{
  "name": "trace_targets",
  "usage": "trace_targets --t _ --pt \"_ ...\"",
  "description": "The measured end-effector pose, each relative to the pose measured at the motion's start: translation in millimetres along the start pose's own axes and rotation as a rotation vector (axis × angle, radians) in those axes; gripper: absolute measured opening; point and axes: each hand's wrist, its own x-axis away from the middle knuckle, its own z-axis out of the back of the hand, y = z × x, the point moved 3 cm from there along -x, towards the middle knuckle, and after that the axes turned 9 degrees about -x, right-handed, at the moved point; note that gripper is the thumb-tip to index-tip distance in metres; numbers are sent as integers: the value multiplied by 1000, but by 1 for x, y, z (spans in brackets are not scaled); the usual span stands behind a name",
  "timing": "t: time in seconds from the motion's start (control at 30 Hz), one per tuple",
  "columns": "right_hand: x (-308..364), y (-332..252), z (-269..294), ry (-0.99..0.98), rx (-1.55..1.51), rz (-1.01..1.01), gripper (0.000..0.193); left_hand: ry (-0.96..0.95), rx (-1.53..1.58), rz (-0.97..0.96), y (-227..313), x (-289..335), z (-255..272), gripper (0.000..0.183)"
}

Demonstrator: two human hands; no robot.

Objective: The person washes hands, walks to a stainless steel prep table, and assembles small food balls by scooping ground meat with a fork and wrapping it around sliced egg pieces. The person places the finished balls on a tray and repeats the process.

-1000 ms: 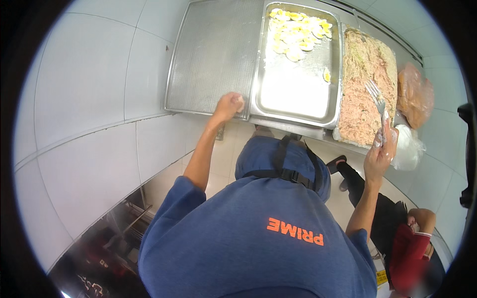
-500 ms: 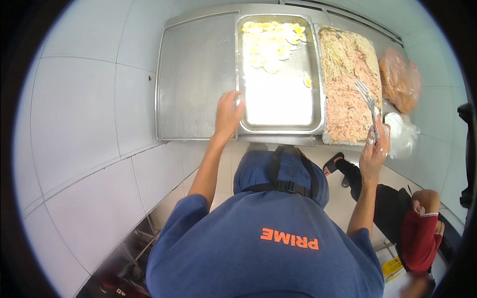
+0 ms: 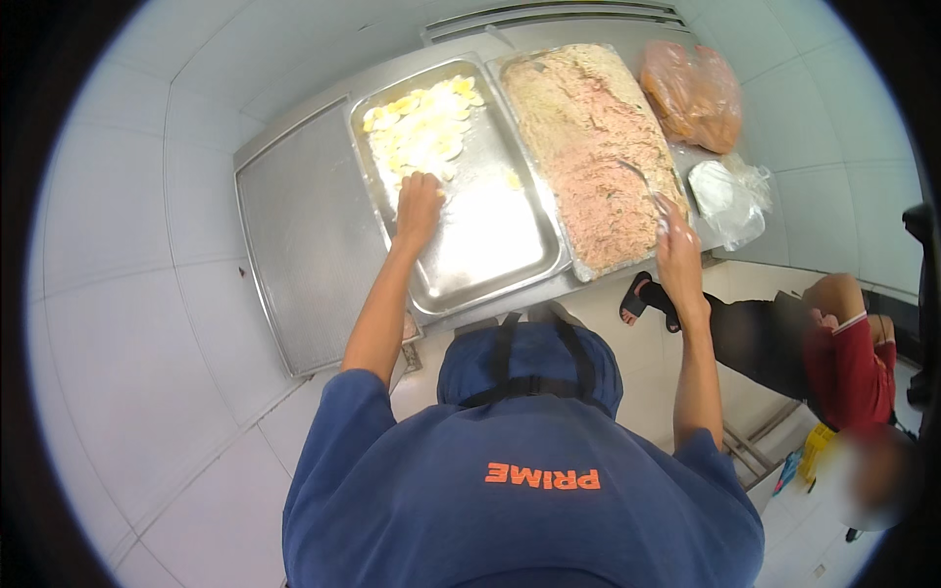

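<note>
My left hand point(image 3: 420, 204) reaches over the left side of a deep metal tray point(image 3: 495, 245), its fingers bent together at the near edge of the egg slices point(image 3: 417, 118). A yellowish bit shows beside the fingertips, but what they pinch is hidden. The slices, white with yellow middles, lie crowded in the tray's far part; a single egg slice point(image 3: 513, 181) sits apart by the right wall. My right hand point(image 3: 676, 240) is closed around the handle of a fork point(image 3: 635, 172), its tines over a slab of coarse pink and beige mixture point(image 3: 593, 147).
A flat metal drainboard point(image 3: 314, 235) lies left of the tray. Right of the mixture are an orange-filled plastic bag point(image 3: 691, 93) and a clear bag with something white point(image 3: 725, 196). Behind me on the right is another person in a red top point(image 3: 853, 377), arms folded.
My left hand has moved from the tray's left rim to the egg slices. The fork has tilted and its tines sit lower over the mixture. The whole view has turned.
</note>
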Motion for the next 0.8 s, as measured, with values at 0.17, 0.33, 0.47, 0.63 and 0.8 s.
trace_targets --t 0.17,0.33,0.47,0.63,0.8 --pt "-50 89 -45 -39 206 -86 44 -33 326 287 17 9 29 24" --pt "-76 124 -74 -104 152 -95 35 -150 1078 656 37 31 85 20" --pt "-78 115 -76 -113 180 -69 35 -79 1417 751 48 54 121 21" --pt "-79 96 -84 -135 106 -71 39 -24 1592 735 79 60 145 23" --pt "-59 76 -71 -222 -45 -156 49 -28 1718 656 96 55 146 23"
